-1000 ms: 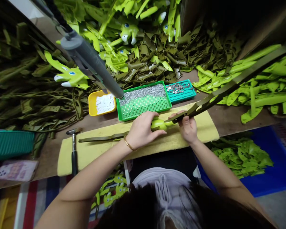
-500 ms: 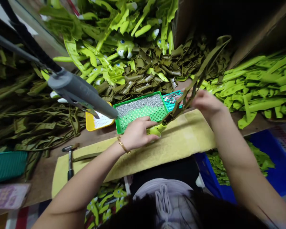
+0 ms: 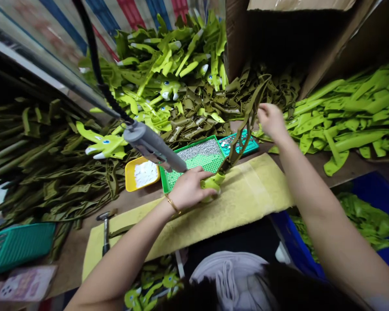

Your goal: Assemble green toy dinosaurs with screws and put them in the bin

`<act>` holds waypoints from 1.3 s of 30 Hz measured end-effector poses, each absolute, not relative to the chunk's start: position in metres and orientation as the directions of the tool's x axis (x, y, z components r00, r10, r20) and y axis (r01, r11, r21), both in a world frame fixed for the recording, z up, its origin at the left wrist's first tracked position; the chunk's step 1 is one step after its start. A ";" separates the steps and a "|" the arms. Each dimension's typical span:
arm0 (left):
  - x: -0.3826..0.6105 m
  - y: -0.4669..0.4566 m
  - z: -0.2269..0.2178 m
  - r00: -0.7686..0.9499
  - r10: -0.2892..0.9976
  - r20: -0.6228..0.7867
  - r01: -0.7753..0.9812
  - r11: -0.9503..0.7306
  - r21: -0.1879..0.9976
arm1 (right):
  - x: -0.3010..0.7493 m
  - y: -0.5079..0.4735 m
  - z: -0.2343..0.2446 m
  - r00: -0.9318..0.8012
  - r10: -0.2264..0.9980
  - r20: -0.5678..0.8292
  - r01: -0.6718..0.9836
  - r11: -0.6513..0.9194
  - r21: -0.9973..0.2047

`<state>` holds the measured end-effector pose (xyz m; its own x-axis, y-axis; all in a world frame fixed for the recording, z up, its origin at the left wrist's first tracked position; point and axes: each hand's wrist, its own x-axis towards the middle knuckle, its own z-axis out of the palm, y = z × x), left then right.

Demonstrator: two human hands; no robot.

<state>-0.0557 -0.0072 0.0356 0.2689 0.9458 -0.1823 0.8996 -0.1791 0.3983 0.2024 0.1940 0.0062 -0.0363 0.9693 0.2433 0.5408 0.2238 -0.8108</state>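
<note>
My left hand (image 3: 192,188) is closed around a lime-green plastic toy part (image 3: 213,183) above the yellow cloth. Long olive-brown plastic strips (image 3: 243,123) rise from that part, up and to the right. Beside the strips' upper length, my right hand (image 3: 272,122) has its fingers curled together; what is between them, if anything, cannot be made out. A grey electric screwdriver (image 3: 154,144) hangs on a black cord, its lower end close to my left hand. Behind that hand lies a green perforated tray (image 3: 201,163) with small silver screws.
A teal tray (image 3: 251,147) holds small silver discs, and a yellow tub (image 3: 129,175) holds white pieces. The hammer (image 3: 106,231) lies on the left of the yellow cloth (image 3: 246,185). Olive and lime-green parts (image 3: 346,125) are heaped around; a blue bin (image 3: 369,188) is at right.
My right hand has moved up, with the strips now more upright. The left hand keeps hold of the lime-green part. The view has shifted, and more of the striped sheet at the back shows.
</note>
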 end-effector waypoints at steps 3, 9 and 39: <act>-0.050 0.002 0.033 0.275 0.939 -0.205 0.898 -0.175 0.403 | 0.237 0.137 0.018 0.048 0.970 0.239 0.502 0.183 -0.846; -0.016 0.016 0.035 0.249 0.928 -0.277 0.933 -0.153 0.325 | 0.206 0.047 0.011 -0.586 0.799 0.133 0.535 0.505 -0.678; -0.012 -0.003 0.040 0.265 0.945 -0.191 0.951 -0.224 0.211 | 0.171 0.008 -0.036 -0.239 0.895 0.377 0.353 0.442 -0.825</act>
